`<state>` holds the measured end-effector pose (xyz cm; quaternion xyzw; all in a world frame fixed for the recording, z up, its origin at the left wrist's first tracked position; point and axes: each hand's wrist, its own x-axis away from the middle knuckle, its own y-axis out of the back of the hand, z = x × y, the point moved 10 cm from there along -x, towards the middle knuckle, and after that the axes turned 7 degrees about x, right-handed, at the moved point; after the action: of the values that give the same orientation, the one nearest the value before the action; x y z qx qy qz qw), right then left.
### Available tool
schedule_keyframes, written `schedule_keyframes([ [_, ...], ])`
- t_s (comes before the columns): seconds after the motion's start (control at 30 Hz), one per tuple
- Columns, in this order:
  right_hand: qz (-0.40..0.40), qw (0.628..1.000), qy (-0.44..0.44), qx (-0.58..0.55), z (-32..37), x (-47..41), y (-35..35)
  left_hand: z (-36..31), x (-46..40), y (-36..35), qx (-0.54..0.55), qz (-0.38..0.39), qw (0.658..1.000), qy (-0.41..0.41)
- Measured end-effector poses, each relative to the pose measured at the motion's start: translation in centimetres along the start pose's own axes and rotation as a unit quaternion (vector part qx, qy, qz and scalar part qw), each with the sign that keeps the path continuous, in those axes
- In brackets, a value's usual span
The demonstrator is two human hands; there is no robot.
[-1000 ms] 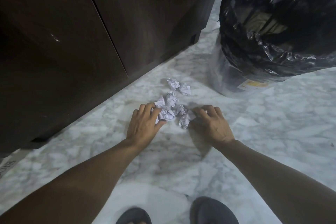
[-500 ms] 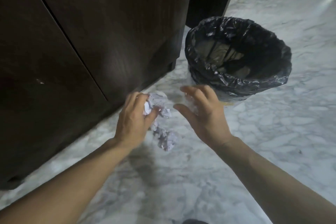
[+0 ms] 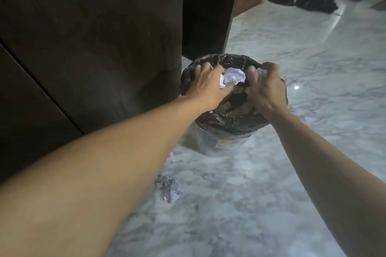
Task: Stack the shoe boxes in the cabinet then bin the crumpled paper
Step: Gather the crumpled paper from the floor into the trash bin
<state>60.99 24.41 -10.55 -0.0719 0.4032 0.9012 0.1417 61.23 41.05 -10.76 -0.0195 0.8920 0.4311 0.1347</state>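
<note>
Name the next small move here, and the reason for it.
Probably release: both the left hand and right hand hold crumpled paper over the open bin. Then go back for the paper ball on the floor.

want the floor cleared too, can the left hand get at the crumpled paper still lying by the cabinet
Probably not yet: the left hand grips crumpled paper over the bin. The floor paper lies uncovered beneath that forearm, so once emptied it looks reachable.

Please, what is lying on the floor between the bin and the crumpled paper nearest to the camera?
In the head view, a smaller crumpled scrap lies on the marble floor between the bin and the near paper ball, partly hidden by the left forearm. Otherwise the stretch is bare.
</note>
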Motion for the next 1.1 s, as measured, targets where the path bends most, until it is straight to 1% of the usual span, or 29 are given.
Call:
schedule_keyframes([
  [0.07,0.0,1.0,0.005,-0.002,0.1,-0.2,0.1,0.8,-0.5,-1.7,0.015,0.046,0.998,0.036],
  [0.13,-0.009,1.0,0.001,-0.015,0.0,-0.2,0.4,0.8,-0.7,-2.1,0.037,0.05,0.997,0.037],
  [0.27,-0.039,0.998,0.011,-0.039,0.0,0.5,1.2,0.3,-0.8,-0.4,0.076,-0.019,0.997,0.007],
  [0.37,-0.049,0.995,0.04,-0.074,1.2,2.0,1.4,0.1,0.7,2.0,0.081,-0.078,0.992,-0.055],
  [0.47,-0.034,0.985,0.114,-0.125,3.9,4.6,0.7,1.2,3.7,4.4,0.075,-0.121,0.985,-0.101],
  [0.53,-0.026,0.975,0.174,-0.137,6.0,7.1,0.2,3.2,6.0,4.9,0.063,-0.116,0.986,-0.101],
  [0.6,-0.015,0.963,0.226,-0.148,8.0,9.8,-0.7,5.9,8.5,4.6,0.052,-0.1,0.99,-0.081],
  [0.7,0.045,0.953,0.247,-0.167,9.0,13.6,-4.1,10.6,12.2,3.6,0.012,-0.07,0.997,-0.028],
  [0.77,0.098,0.955,0.24,-0.145,8.2,15.5,-7.4,13.7,14.6,2.6,-0.006,-0.049,0.999,0.009],
  [0.83,0.161,0.958,0.223,-0.078,6.3,17.0,-11.3,16.5,16.9,1.5,-0.01,-0.033,0.998,0.051],
  [0.9,0.23,0.951,0.209,0.011,3.9,18.4,-15.0,18.8,19.0,0.2,-0.013,-0.01,0.995,0.094],
  [1.03,0.357,0.905,0.185,0.142,-0.6,21.7,-20.0,20.9,21.8,-2.4,-0.046,0.048,0.99,0.125],
  [1.1,0.378,0.888,0.193,0.175,-1.8,22.8,-21.0,21.3,22.3,-3.2,-0.051,0.056,0.989,0.129],
])
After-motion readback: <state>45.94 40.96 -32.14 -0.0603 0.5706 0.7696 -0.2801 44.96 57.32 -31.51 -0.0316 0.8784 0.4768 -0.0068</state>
